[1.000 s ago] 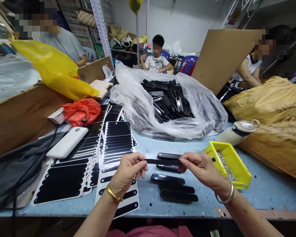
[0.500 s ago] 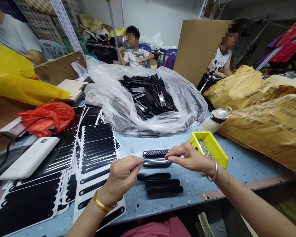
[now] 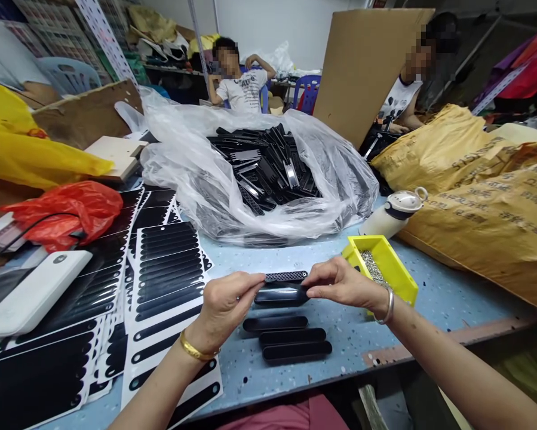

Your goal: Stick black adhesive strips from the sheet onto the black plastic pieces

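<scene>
My left hand (image 3: 226, 304) is closed in a pinch at the left end of a thin glossy black strip (image 3: 281, 288). My right hand (image 3: 344, 286) pinches the right end, thumb low and forefinger above. Beneath the strip is a smooth black long piece with rounded ends (image 3: 279, 298); whether the two touch, I cannot tell. Just behind, a black piece with a textured face (image 3: 288, 276) lies between the fingertips, partly covered by them. Nearer me, several similar black pieces (image 3: 292, 336) lie side by side on the blue table (image 3: 286, 382).
Sheets of black strips (image 3: 169, 269) cover the left, near a white power bank (image 3: 37, 292) and red plastic bag (image 3: 75, 212). A clear plastic bag (image 3: 196, 197) full of black parts stands behind. Right are a yellow bin (image 3: 398, 269) of small metal parts, a bottle (image 3: 387, 218) and sacks (image 3: 487, 221).
Both hands have shifted slightly up, the left a little to the right, toward the textured piece. The view has moved slightly. A seated person at the back has raised an arm.
</scene>
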`<state>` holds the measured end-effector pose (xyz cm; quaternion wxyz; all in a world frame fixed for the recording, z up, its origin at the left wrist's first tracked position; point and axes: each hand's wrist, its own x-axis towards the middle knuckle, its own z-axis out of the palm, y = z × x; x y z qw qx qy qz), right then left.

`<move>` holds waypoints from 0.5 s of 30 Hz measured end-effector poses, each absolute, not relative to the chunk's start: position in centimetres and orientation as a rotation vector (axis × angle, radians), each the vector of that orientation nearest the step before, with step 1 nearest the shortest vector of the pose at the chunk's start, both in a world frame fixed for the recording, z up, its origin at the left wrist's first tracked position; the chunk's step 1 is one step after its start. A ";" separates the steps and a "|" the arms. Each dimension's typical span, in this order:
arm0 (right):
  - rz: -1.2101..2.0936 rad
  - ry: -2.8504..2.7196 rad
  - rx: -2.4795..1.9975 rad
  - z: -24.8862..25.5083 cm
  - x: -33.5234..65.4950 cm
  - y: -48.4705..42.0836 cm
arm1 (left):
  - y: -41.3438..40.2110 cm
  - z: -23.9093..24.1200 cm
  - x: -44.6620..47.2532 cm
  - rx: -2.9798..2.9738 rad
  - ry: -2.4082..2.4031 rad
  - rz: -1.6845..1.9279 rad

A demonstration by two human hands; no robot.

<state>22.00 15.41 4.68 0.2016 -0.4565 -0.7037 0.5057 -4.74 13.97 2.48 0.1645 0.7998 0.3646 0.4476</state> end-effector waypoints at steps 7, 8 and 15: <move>1.296 -1.999 -1.380 4.9 22.1 16.1 | 14.6 2.0 -4.6 2.292 1.126 1.230; 1.238 -2.013 -1.406 4.8 22.1 16.1 | 14.7 1.7 -4.7 2.295 1.159 1.220; 0.862 -2.158 -1.452 5.0 22.9 15.7 | 15.6 -0.6 -5.7 2.140 1.293 1.049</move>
